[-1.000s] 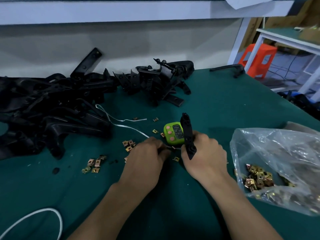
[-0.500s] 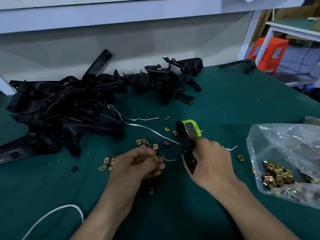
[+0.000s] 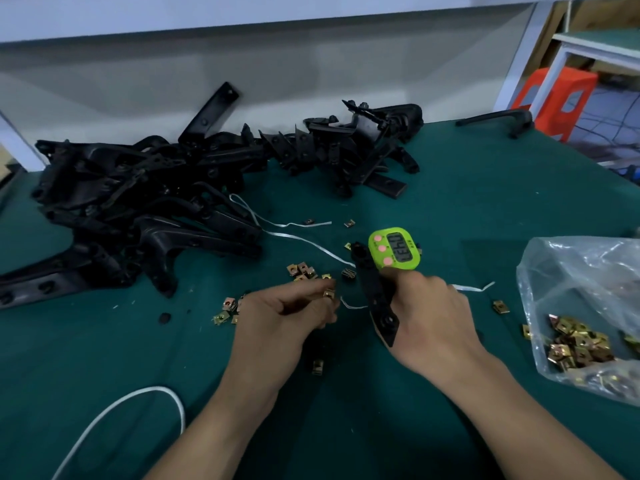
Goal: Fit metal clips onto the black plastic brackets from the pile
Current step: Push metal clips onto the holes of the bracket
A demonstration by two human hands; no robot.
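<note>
My right hand (image 3: 429, 317) grips a long black plastic bracket (image 3: 375, 296) held upright over the green table (image 3: 485, 209). Just left of it, my left hand (image 3: 287, 317) pinches a small brass metal clip (image 3: 328, 293) at its fingertips, a short gap from the bracket. A big pile of black brackets (image 3: 145, 202) lies at the back left. Loose clips (image 3: 301, 270) are scattered beyond my left hand, and one clip (image 3: 317, 366) lies between my wrists.
A clear plastic bag of clips (image 3: 581, 344) sits at the right. A green digital timer (image 3: 394, 249) stands behind the held bracket. White cord (image 3: 114, 410) curls at the front left, thin white strip (image 3: 294, 235) crosses the middle. A lone black bracket (image 3: 498, 119) lies far right.
My left hand has drawn back from the bracket and lifted a clip in its fingertips. The view has shifted, so the timer now sits right of the bracket.
</note>
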